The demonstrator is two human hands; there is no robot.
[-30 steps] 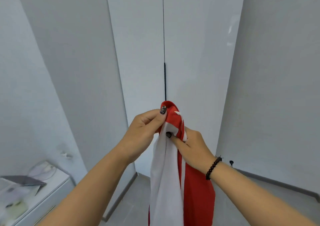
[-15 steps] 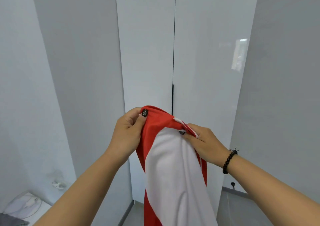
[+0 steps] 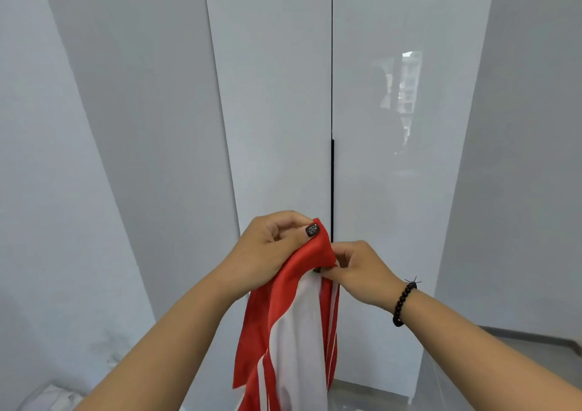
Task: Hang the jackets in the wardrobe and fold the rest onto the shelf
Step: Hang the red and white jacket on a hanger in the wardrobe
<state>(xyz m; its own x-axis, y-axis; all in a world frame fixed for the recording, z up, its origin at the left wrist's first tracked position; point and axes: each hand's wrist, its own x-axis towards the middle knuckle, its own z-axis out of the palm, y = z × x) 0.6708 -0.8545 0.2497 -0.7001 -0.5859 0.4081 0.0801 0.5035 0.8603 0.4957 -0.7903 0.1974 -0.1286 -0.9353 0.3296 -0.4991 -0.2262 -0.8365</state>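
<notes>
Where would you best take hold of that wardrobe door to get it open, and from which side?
Probably at the thin black handle strip that runs down the seam between the two closed wardrobe doors. Come straight from the front and hook fingertips on its edge; the glossy panels are otherwise flat, with no knob. Both hands are busy: the left hand and right hand grip the red-and-white garment.

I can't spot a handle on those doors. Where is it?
In the head view, the handle is a thin black strip on the seam between the two closed doors, just above the red and white garment held by both hands.
</notes>
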